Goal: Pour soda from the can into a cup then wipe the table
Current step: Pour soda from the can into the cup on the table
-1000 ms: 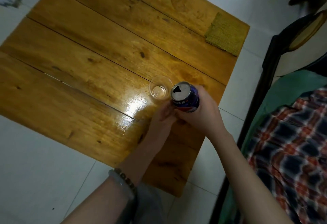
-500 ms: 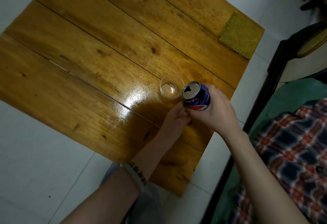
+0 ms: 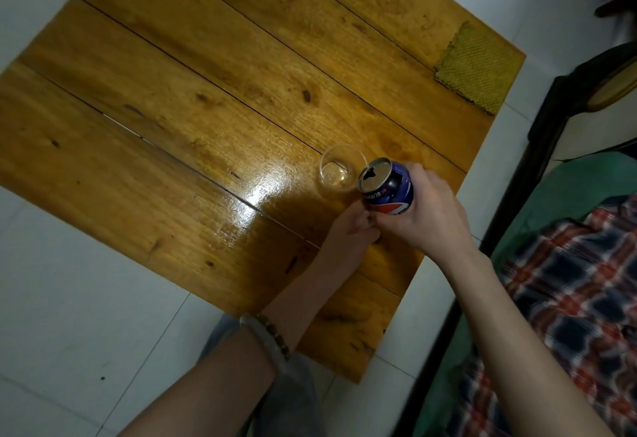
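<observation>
A blue soda can (image 3: 387, 186) with its top open is tilted toward a clear plastic cup (image 3: 339, 171), its rim right beside the cup's rim. My right hand (image 3: 427, 210) is wrapped around the can's body. The cup stands upright on the wooden table (image 3: 206, 98) and looks nearly empty. My left hand (image 3: 348, 231) rests on the table just below the cup and can, fingers curled near the can's base; whether it touches the cup or can is unclear. A yellow-green cloth (image 3: 477, 69) lies flat at the table's far right corner.
The table stands on a white tiled floor (image 3: 69, 298). To the right is a dark wooden bed frame (image 3: 537, 147) with green and plaid bedding (image 3: 565, 298). A bracelet (image 3: 267, 336) circles my left wrist.
The can has tipped further toward the cup and its rim now sits beside the cup's rim. My left hand stays under the can. The view has shifted slightly.
</observation>
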